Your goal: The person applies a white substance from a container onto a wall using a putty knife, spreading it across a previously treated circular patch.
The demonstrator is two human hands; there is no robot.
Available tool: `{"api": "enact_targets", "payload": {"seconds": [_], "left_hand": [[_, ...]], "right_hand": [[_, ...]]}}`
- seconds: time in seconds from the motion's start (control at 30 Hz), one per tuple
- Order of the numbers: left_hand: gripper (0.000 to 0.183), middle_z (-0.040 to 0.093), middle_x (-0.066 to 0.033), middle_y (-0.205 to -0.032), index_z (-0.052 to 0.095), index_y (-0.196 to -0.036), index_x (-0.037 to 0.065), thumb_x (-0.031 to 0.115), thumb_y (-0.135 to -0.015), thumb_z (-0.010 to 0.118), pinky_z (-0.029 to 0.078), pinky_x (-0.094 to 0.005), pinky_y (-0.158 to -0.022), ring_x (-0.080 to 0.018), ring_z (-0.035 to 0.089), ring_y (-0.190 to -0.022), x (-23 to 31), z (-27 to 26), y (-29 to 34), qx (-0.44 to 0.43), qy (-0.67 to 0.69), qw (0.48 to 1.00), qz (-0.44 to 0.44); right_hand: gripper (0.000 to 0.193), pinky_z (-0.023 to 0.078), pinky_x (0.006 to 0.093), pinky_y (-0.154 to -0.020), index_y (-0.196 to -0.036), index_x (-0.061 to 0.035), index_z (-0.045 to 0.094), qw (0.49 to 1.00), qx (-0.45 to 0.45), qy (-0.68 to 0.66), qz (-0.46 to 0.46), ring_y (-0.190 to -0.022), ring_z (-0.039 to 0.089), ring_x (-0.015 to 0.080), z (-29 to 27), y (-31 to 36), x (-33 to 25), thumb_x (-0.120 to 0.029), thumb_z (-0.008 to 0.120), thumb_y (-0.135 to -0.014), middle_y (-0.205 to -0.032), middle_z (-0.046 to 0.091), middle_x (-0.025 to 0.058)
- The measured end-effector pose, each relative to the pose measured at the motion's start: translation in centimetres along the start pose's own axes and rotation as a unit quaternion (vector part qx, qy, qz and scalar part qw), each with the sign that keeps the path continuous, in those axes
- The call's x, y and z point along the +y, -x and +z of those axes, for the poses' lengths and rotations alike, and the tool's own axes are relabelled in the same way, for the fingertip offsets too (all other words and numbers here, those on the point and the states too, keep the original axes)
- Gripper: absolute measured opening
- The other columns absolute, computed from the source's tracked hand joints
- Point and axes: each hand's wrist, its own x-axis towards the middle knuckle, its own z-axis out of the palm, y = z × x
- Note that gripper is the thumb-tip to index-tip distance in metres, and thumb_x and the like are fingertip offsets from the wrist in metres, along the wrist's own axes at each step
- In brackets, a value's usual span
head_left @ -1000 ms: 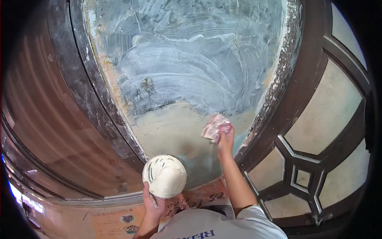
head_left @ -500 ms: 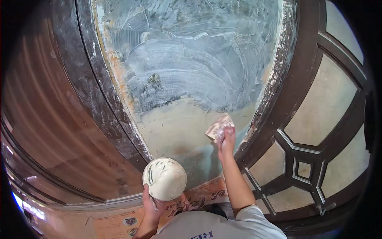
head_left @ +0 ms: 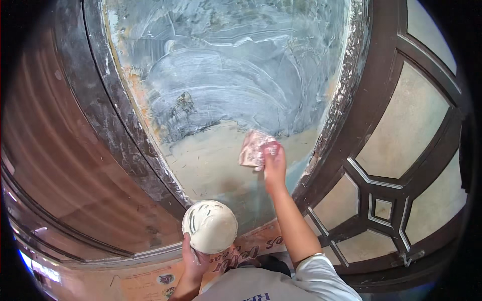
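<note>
Pinkish pad [head_left: 251,151] shifted leftward, gripped, jutting left from right hand [head_left: 273,163]; left hand [head_left: 194,259] grasping round paste mound [head_left: 212,231]

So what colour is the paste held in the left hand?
The paste is creamy white with dark streaks, best seen in the head view.

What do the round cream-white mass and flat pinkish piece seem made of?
Round cream-white mass: probably wet paste, smooth and faintly glossy with dark streaks. Flat pinkish piece: perhaps thin plastic, rubber or foam; finish unclear under white smears and blur.
</note>
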Motion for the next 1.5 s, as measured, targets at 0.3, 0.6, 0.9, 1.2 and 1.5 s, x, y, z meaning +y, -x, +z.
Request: {"api": "enact_targets", "payload": {"seconds": [0.3, 0.6, 0.9, 1.2, 1.5], "left_hand": [[0.054, 0.048, -0.0166, -0.144, 0.038, -0.144, 0.002, 0.037, -0.102, 0.042, 0.039, -0.0426, -0.112, -0.0288, 0.050, -0.130, -2.2, 2.3, 0.3, 0.003, 0.059, 0.998, -0.006], [0.053, 0.047, -0.0162, -0.145, 0.037, -0.144, 0.002, 0.034, -0.103, 0.042, 0.041, -0.0446, -0.111, -0.0289, 0.049, -0.131, -3.6, 4.3, -0.5, 0.049, 0.058, 0.997, 0.031], [0.051, 0.049, -0.0147, -0.143, 0.036, -0.144, 0.004, 0.034, -0.104, 0.042, 0.046, -0.0464, -0.105, -0.0288, 0.051, -0.128, -6.6, 7.9, -1.5, 0.049, 0.089, 0.994, 0.034], [0.055, 0.046, -0.0167, -0.145, 0.034, -0.146, 0.001, 0.033, -0.102, 0.045, 0.044, -0.0454, -0.109, -0.0295, 0.050, -0.131, -8.7, 8.8, -1.6, 0.038, 0.101, 0.992, 0.065], [0.052, 0.049, -0.0149, -0.143, 0.038, -0.144, 0.003, 0.034, -0.103, 0.043, 0.045, -0.0426, -0.108, -0.0281, 0.053, -0.128, -9.8, 9.9, -1.7, 0.042, 0.134, 0.986, 0.085]], "right_hand": [[0.029, 0.044, 0.0278, -0.091, -0.123, -0.0010, 0.047, 0.996, 0.024, -0.082, 0.012, -0.100, 0.055, 0.0147, -2.2, 0.3, 2.0, -0.012, 0.054, -0.098, -0.108, 0.059, 0.0064], [0.031, 0.047, 0.0313, -0.092, -0.127, -0.0029, 0.049, 0.955, 0.059, -0.273, 0.104, -0.107, 0.059, 0.0168, -8.6, -0.4, -2.8, -0.003, 0.049, -0.096, -0.117, 0.059, 0.0078], [0.045, 0.051, 0.0308, -0.076, -0.124, -0.0071, 0.057, 0.909, -0.355, 0.207, 0.065, -0.084, 0.063, 0.0165, -9.1, 0.2, -8.0, -0.015, 0.070, -0.082, -0.098, 0.069, 0.0090], [0.030, 0.047, 0.0289, -0.071, -0.115, -0.0052, 0.055, 0.936, -0.312, 0.154, 0.053, -0.077, 0.056, 0.0124, -12.7, -0.5, -5.1, -0.007, 0.066, -0.086, -0.093, 0.064, 0.0055], [0.023, 0.046, 0.0258, -0.075, -0.106, -0.0055, 0.046, 0.945, -0.290, 0.067, 0.139, -0.086, 0.053, 0.0090, -14.8, 1.7, 4.7, 0.005, 0.053, -0.086, -0.092, 0.051, 0.0015]]}}
